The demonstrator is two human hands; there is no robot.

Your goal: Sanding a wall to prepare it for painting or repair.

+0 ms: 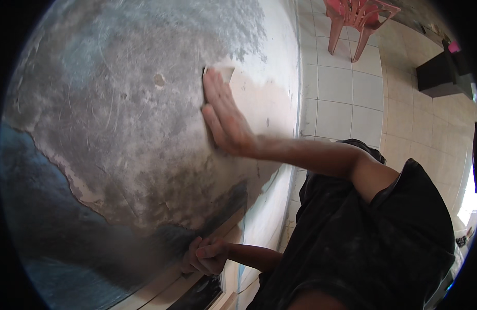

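Rough, matt grey plaster wall (125, 119), glossy floor tiles (342, 93), red plastic chair (357, 15)

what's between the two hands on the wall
In the head view, only bare wall lies between them: grey, scraped plaster with patchy paint. The right hand presses a sanding pad above; the left hand rests at the lower edge.

There is just one view. The camera sits on the person's head and looks down and to the side, very close to a wall (119, 129) with worn grey paint. The wall fills the left and middle of the picture. The tiled floor (352, 98) shows far off at the top right. The round lens bends straight lines near the dark edges.
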